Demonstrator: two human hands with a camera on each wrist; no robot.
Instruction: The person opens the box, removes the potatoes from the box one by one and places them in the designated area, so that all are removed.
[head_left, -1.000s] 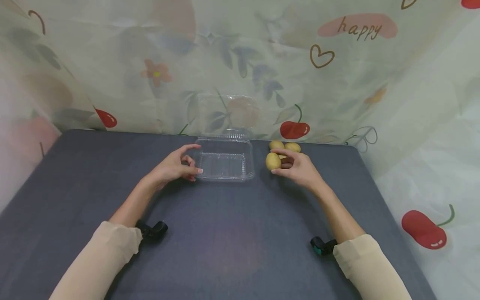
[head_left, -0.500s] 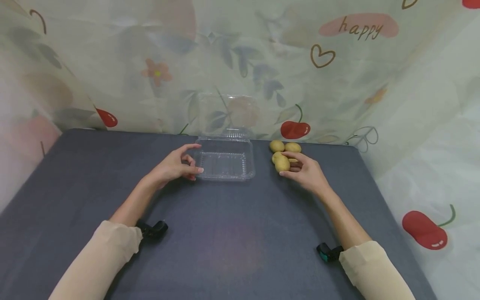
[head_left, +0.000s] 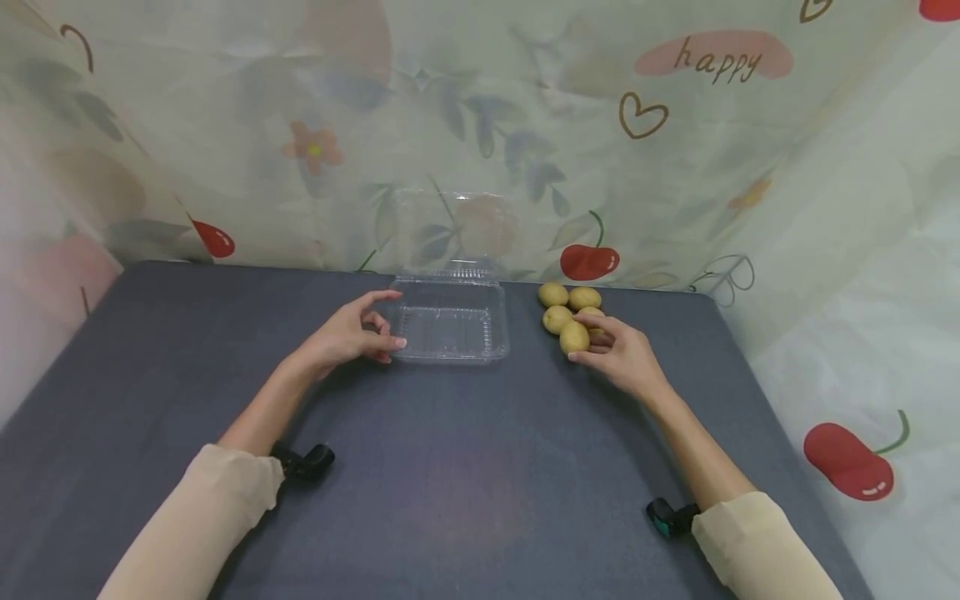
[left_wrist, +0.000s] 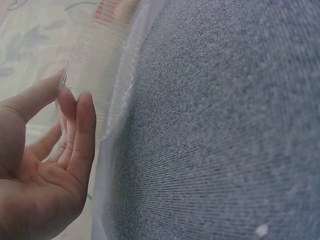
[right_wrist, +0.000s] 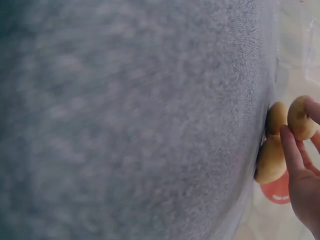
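A clear plastic clamshell container [head_left: 495,357] stands with its lid raised at the far middle of the table. My left hand [head_left: 348,335] is at its left side, index finger and thumb spread along the rim. In the left wrist view the fingertips [left_wrist: 60,80] are right at the container edge [left_wrist: 112,90]. My right hand [head_left: 622,354] pinches a small yellow potato [head_left: 574,337] between thumb and fingers. Other potatoes [head_left: 553,294] sit close behind it, one partly hidden by the fingers. In the right wrist view the held potato [right_wrist: 300,119] overlaps the potatoes [right_wrist: 271,161] beside it.
A patterned curtain [head_left: 480,108] hangs right behind the table's far edge, and the lid [head_left: 453,225] stands up in front of it. Dark grey cloth covers the table [head_left: 450,467]. Each wrist bears a small black camera [head_left: 306,462].
My right hand has moved right and toward me with the potato in it, uncovering more of the potatoes behind. The left hand and the container have stayed in place.
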